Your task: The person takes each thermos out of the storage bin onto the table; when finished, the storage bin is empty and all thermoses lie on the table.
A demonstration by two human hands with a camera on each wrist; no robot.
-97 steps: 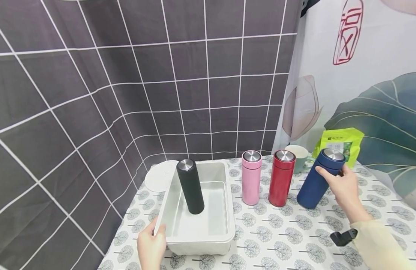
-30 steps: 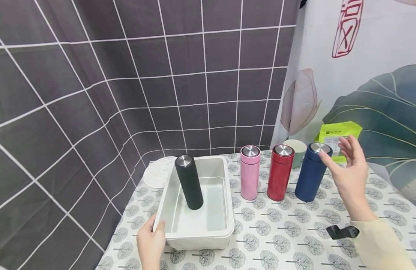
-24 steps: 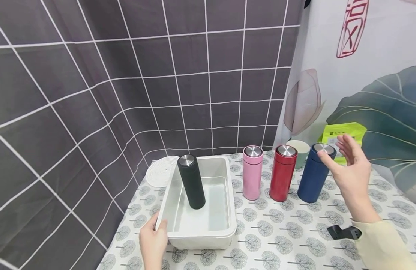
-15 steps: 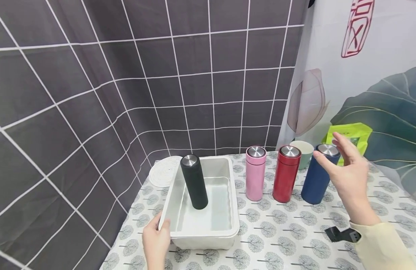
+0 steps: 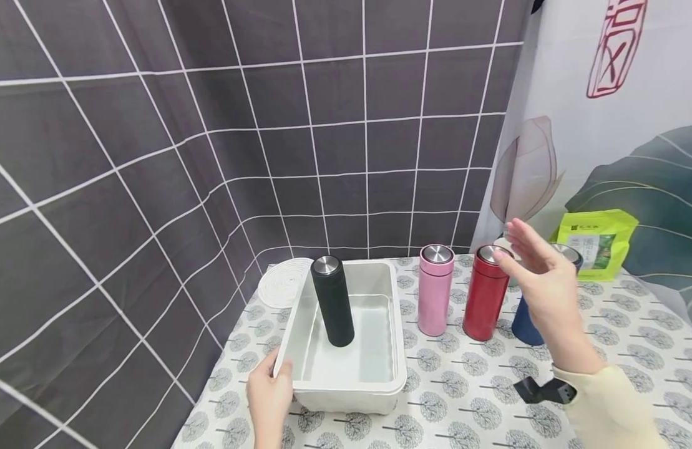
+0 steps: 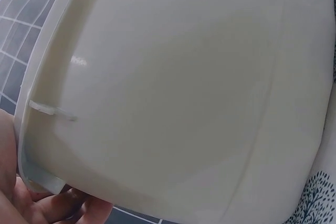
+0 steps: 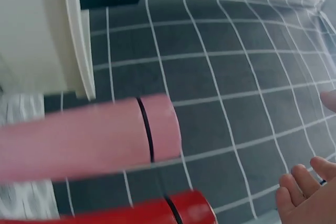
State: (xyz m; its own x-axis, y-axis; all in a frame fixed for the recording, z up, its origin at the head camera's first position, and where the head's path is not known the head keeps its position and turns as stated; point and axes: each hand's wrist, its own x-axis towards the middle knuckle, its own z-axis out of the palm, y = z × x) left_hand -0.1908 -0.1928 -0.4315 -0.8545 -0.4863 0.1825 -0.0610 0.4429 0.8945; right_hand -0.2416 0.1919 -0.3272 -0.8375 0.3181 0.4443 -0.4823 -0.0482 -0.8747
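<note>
A white plastic tub (image 5: 402, 374) stands on the patterned tablecloth, and a black flask (image 5: 333, 308) stands upright inside it. My left hand (image 5: 269, 393) grips the tub's near left corner, thumb over the rim; the left wrist view is filled by the tub wall (image 6: 178, 87). A pink flask (image 5: 435, 289), a red flask (image 5: 485, 292) and a blue flask (image 5: 526, 324) stand in a row to the right. My right hand (image 5: 539, 280) hovers open with fingers spread beside the red flask's cap, covering most of the blue one. The right wrist view shows the pink flask (image 7: 89, 140) and red flask (image 7: 157, 211).
A round white coaster (image 5: 285, 282) lies behind the tub near the dark tiled wall. A pale mug (image 5: 503, 244) and a green packet (image 5: 598, 242) stand at the back right. A small black clip (image 5: 539, 390) lies near my right sleeve. Tablecloth shows in front of the flasks.
My right hand let go of the blue flask, which now stands upright, and drifted left toward the red flask. The left hand stayed on the tub corner.
</note>
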